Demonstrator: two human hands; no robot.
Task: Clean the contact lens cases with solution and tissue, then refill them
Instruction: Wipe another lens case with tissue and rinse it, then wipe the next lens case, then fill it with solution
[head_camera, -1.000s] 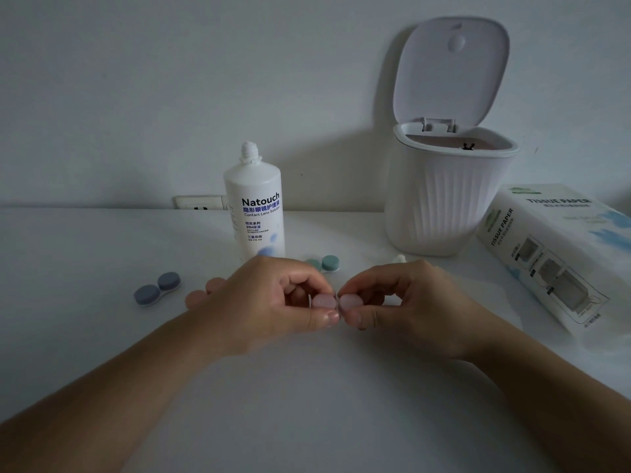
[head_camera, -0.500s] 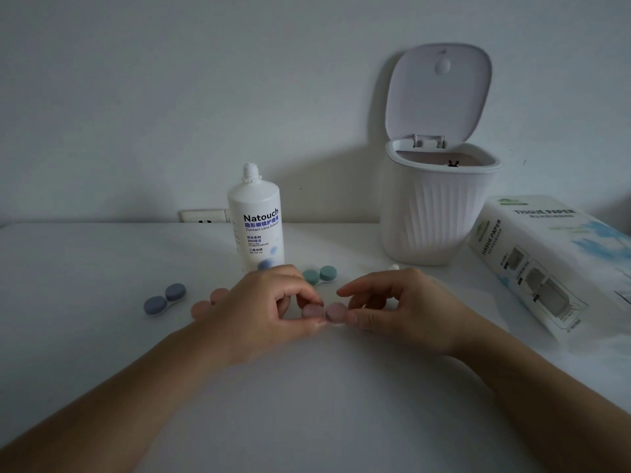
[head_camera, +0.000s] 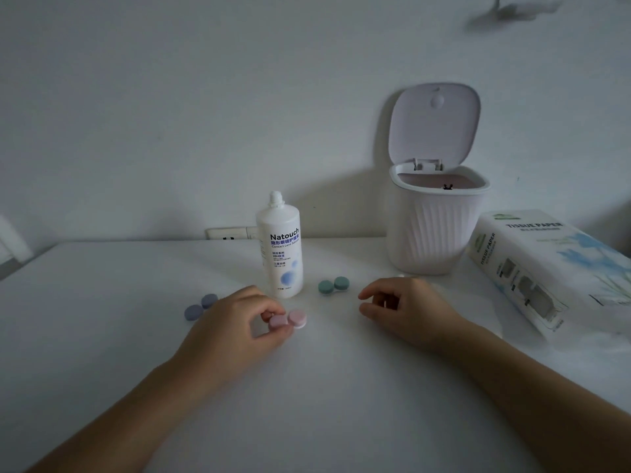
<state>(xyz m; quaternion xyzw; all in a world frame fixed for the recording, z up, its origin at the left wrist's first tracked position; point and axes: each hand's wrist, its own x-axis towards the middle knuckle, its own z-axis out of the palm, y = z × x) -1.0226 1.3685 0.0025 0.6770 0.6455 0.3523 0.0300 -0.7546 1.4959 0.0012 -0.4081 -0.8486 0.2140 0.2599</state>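
A pink contact lens case [head_camera: 289,318] with both caps on lies on the white table [head_camera: 324,387], just in front of the solution bottle [head_camera: 280,246]. My left hand [head_camera: 235,324] pinches its left cap between thumb and fingers. My right hand [head_camera: 406,310] rests on the table to the right, fingers loosely curled, holding nothing. A green lens case [head_camera: 334,286] lies between the bottle and my right hand. A blue lens case [head_camera: 200,306] lies left of my left hand, partly hidden by it.
A white ribbed bin [head_camera: 437,230] with its lid up stands at the back right. A pack of tissue paper [head_camera: 546,271] lies at the right edge. A wall socket [head_camera: 227,233] sits behind the bottle.
My right hand has let go of the pink case and moved right. My left hand has carried the case left and set it down by the bottle.
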